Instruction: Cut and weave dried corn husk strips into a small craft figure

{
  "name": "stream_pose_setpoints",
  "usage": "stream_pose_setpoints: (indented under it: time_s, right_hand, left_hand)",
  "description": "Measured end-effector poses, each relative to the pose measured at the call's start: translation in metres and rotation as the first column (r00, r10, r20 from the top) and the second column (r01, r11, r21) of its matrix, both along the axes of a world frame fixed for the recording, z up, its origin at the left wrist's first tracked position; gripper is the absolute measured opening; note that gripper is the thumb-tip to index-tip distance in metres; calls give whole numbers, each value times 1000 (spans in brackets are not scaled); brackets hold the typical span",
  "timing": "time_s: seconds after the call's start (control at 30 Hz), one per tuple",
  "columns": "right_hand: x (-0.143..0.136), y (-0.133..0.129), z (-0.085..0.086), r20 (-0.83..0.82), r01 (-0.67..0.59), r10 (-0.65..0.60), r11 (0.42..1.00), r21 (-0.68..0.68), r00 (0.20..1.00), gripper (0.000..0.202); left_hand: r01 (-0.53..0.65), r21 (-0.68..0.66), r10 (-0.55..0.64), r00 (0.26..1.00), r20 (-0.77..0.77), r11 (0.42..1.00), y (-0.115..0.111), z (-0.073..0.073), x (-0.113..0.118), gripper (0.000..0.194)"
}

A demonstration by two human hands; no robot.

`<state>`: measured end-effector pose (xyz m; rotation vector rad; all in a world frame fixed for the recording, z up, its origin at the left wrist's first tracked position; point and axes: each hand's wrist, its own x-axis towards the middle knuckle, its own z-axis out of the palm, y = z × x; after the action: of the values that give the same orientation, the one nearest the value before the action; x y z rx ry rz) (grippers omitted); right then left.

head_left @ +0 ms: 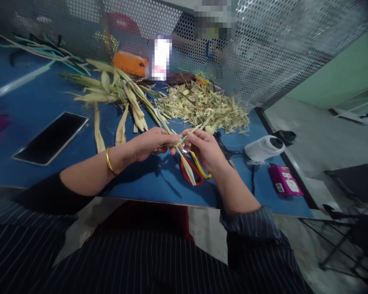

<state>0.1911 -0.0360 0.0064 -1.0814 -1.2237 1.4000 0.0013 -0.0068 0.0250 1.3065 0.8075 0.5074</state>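
Above the blue table (135, 185), both my hands meet around strips of pale corn husk (188, 168). My left hand (155, 143) pinches the husk strips where they cross. Close against it on the right, my right hand (204, 148) grips the same strips between thumb and fingers. One husk end hangs down below the fingers, and long greenish strips run up and left from them. Scissors with red and yellow handles (196, 182) lie on the table just under my hands, their blades partly hidden by the fingers.
A pile of husk scraps (202, 104) lies behind my hands, with whole husks (107, 87) to its left. A black phone (53, 136) rests at the left. White thread (263, 148) and a magenta pack (284, 180) are at the right. A perforated metal screen (171, 20) borders the back.
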Motion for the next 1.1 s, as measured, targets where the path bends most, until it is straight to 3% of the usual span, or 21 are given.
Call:
stream_pose_setpoints:
  time_s: [0.3, 0.53, 0.7, 0.87, 0.93, 1.03, 1.1]
  right_hand:
    - [-11, -5, -8, -55, 234, -231, 970, 66, 971, 23]
    - [-13, -6, -10, -12, 314, -315, 943, 109, 949, 22]
    - [-10, -4, -6, -45, 290, -287, 954, 72, 957, 28]
    - [-3, -1, -4, 52, 288, -300, 944, 160, 953, 31]
    - [2, 2, -5, 93, 330, -360, 914, 236, 928, 30]
    - [9, 5, -3, 154, 423, -536, 785, 452, 830, 29]
    - [11, 4, 2, 261, 323, -528, 768, 553, 808, 27]
  left_hand:
    - [64, 151, -61, 998, -29, 986, -5, -4, 4, 23]
    - [160, 183, -149, 986, -70, 970, -6, -7, 2, 27]
    - [86, 102, -82, 995, -49, 991, -6, -4, 1, 35]
    - [-15, -10, 16, 999, 32, 1000, -4, -3, 3, 33]
    - [-48, 24, 48, 999, 7, 999, -4, -4, 4, 32]
    - [-49, 105, 52, 998, -25, 993, -6, -5, 4, 29]
    - [-6, 170, 15, 999, -50, 986, -8, -4, 5, 31]
